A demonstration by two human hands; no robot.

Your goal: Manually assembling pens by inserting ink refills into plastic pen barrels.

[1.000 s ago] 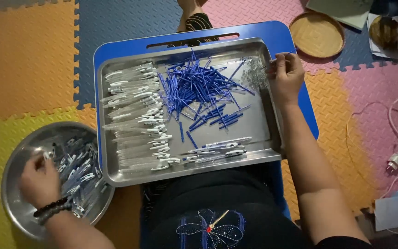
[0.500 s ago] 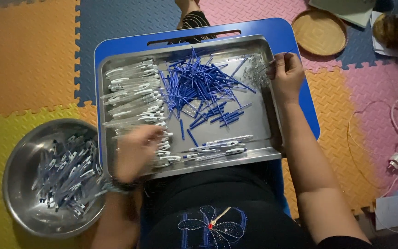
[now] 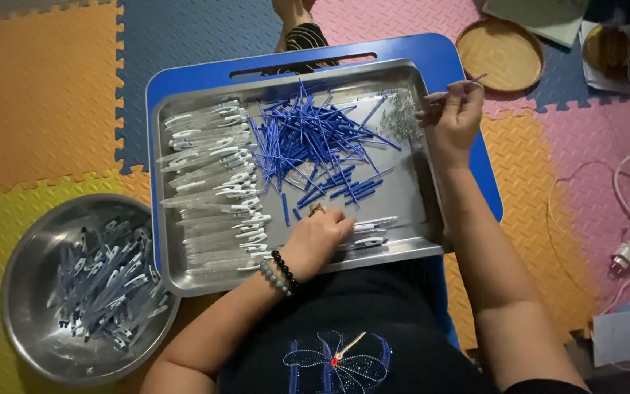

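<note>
My left hand [image 3: 319, 237] has come off the round steel bowl [image 3: 30, 292] and now rests, fingers curled down, on the near part of the steel tray [image 3: 402, 248], touching the few clear pen barrels [image 3: 370, 230] lying there; I cannot tell whether it has pinched one yet. My right hand [image 3: 452, 120] has lifted from the tray's right rim and grips one thin blue refill [image 3: 457, 89] between thumb and fingertips. The refill looks light, slender and a little bendy, best held near its middle so it does not flick away. The barrels look like smooth, slippery plastic, easiest pinched across the body. Just beyond my left hand sits the heap of blue refills [image 3: 315, 142], with rows of clear barrels with white clips [image 3: 213, 190] to its left. The tray sits on a blue lap board [image 3: 475, 175], over coloured foam floor mats [image 3: 38, 95]; a woven dish [image 3: 499, 53] lies further off.
</note>
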